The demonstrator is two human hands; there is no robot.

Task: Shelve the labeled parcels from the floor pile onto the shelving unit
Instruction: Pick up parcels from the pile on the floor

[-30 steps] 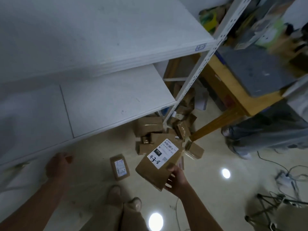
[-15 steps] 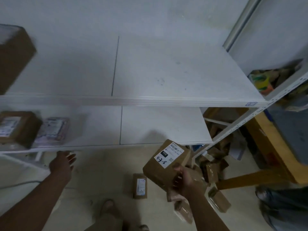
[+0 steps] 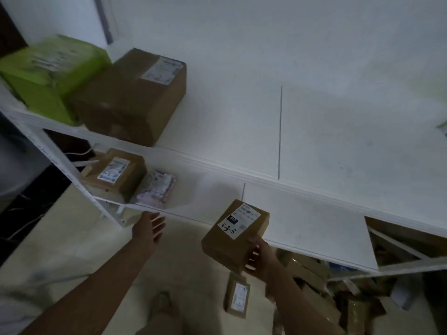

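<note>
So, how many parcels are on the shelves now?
4. A green box and a large brown box on the upper shelf; a smaller brown box and a pale pouch on the lower shelf. More may be out of view.

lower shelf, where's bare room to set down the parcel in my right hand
Lower shelf is bare from the pouch rightward to its right end, beyond the held parcel. Its left end is crowded: a brown parcel beside the pouch. Upper shelf is bare right of the large brown box.

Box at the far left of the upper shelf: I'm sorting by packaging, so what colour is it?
The box is bright green; head view.
</note>
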